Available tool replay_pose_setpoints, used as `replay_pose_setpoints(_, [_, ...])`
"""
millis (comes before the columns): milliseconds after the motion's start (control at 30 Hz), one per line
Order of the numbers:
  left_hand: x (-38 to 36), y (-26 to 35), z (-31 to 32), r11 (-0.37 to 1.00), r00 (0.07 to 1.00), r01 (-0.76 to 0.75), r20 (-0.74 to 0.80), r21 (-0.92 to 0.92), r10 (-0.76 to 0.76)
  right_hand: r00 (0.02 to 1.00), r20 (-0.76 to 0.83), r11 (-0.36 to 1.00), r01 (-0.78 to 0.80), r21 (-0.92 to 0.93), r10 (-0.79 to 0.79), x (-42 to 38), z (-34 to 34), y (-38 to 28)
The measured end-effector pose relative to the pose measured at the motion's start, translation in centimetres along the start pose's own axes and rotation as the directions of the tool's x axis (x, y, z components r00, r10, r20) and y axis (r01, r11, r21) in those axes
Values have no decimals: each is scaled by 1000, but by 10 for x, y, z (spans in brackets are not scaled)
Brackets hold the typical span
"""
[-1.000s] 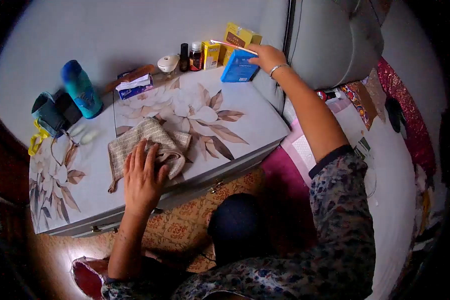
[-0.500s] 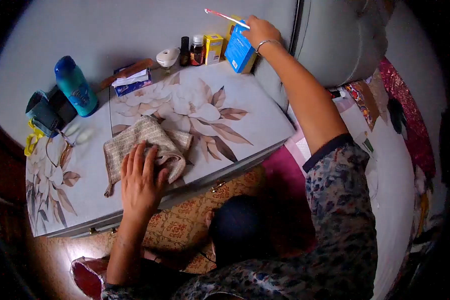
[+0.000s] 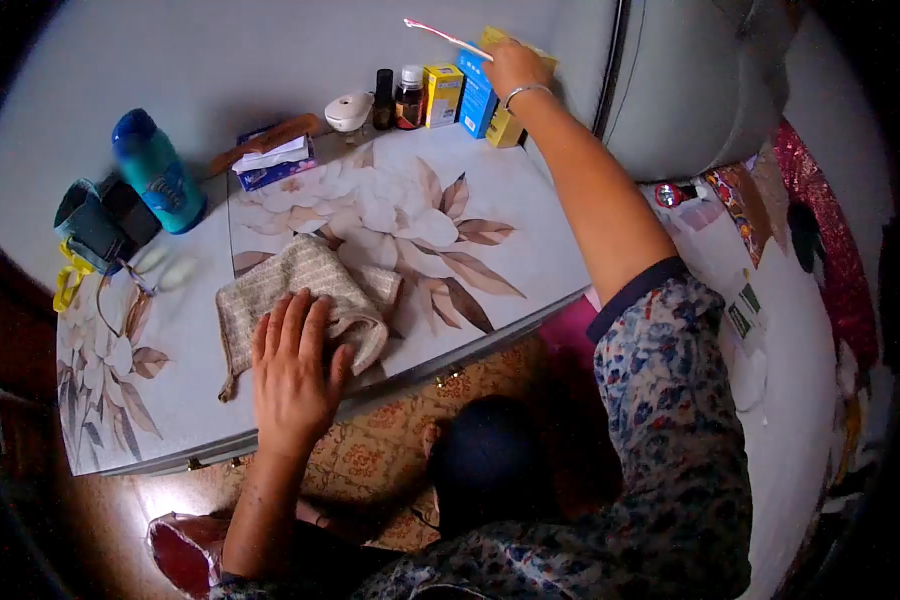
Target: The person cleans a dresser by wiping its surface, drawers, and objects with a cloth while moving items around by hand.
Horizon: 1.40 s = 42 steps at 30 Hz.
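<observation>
My left hand lies flat on a crumpled beige checked cloth near the front of the flowered tabletop, fingers stretched out. At the back right, my right hand is closed on a thin white-and-pink stick that points left; its exact kind does not show. The same hand is over a yellow box, at its upper end. A blue box stands right beside it on the left, partly in front of it. My right fingertips are partly hidden behind the hand.
Left of the boxes stand a smaller yellow box, a brown bottle, a black bottle and a white device. A brown comb lies on a tissue box. Further left are a teal bottle and glasses.
The blue box has gone from tilted to more upright. My right hand has shifted from the blue box to the yellow one, still with the stick. My left hand stays on the cloth.
</observation>
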State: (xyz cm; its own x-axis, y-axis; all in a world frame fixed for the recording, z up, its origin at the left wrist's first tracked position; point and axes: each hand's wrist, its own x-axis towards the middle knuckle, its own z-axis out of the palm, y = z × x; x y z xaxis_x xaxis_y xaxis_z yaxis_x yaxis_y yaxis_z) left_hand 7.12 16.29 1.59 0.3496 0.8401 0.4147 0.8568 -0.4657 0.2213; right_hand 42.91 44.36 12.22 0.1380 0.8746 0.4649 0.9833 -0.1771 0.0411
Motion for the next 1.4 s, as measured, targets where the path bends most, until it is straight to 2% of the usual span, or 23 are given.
replay_pose_setpoints(100, [-1,0,0,1000,1000,-6,-17,-21,6,973,-223,994,82,73,-64,-18,-11,0])
replay_pose_setpoints(167, [-2,0,0,1000,1000,2,-8,-16,-2,800,-583,892,361,272,-146,-29,-5,-8])
replay_pose_setpoints(233, [-3,2,-1,1000,999,10,-32,-22,-11,907,-336,735,406,543,-253,-66,-22,-33])
replay_pose_setpoints(267, [-4,2,-1,999,999,22,-48,-24,-23,982,43,705,101,702,-183,-106,-59,-58])
replay_pose_setpoints(300, [-4,0,-1,997,996,21,-82,-78,-28,969,86,700,106,706,-233,-133,-63,-72])
replay_pose_setpoints(333, [-5,-5,0,997,996,15,-87,-81,-22,928,-208,501,346,794,-310,-153,-25,-86])
replay_pose_setpoints(367, [-6,-11,2,989,989,-4,-147,-148,-18,902,-45,522,288,803,-429,-185,-48,-100])
replay_pose_setpoints(467, [-10,-14,-6,967,971,-43,-240,-252,-19,820,15,506,339,793,-572,-260,-86,-144])
replay_pose_setpoints(533, [-13,-14,-5,511,962,4,-136,-860,-236,708,-52,402,458,793,-704,-290,-102,-160])
replay_pose_setpoints(567, [-12,-9,-8,254,939,56,-35,-966,-342,547,-240,315,728,609,-802,-298,-90,-169])
replay_pose_setpoints(633, [-17,-13,-19,181,935,19,-47,-983,-352,321,-370,186,916,357,-872,-303,-86,-185])
replay_pose_setpoints(700, [-15,-15,-22,22,857,-113,-109,-993,-504,326,-519,135,918,372,-790,-299,-85,-191])
replay_pose_setpoints(733, [-12,-27,-23,-92,840,-178,-102,-980,-533,450,-206,216,719,661,-869,-285,-90,-195])
replay_pose_setpoints(800, [-14,-35,-38,-14,721,-228,-159,-973,-674,736,-56,367,400,840,-675,-267,-78,-196])
replay_pose_setpoints(867, [-22,-52,-51,-133,757,-243,-101,-961,-646,685,-144,345,523,779,-714,-253,-53,-198])
replay_pose_setpoints(933, [-13,-36,-54,-79,694,-214,-95,-974,-713,624,-229,314,635,706,-747,-253,-28,-200])
replay_pose_setpoints(1000, [-8,-30,-51,-53,660,-119,-39,-991,-750,408,-285,279,872,402,-867,-265,-4,-206])
replay_pose_setpoints(1033, [-10,-35,-46,-41,745,-54,-13,-998,-667,336,-193,271,915,299,-922,-264,5,-207])
replay_pose_setpoints(1133, [-5,-30,-39,145,800,84,-20,-986,-600,456,32,423,793,438,-889,-248,5,-191])
replay_pose_setpoints(1267, [3,-28,-22,314,867,182,1,-932,-499,620,102,616,720,318,-778,-215,20,-110])
replay_pose_setpoints(1300, [7,-18,-27,314,867,217,35,-924,-497,550,248,583,808,85,-798,-205,11,-87])
replay_pose_setpoints(1333, [9,-14,-24,314,866,217,34,-924,-499,627,221,661,736,148,-747,-195,31,-59])
replay_pose_setpoints(1400, [13,-11,-15,395,882,226,15,-891,-471,629,186,629,775,-64,-755,-177,56,-2])
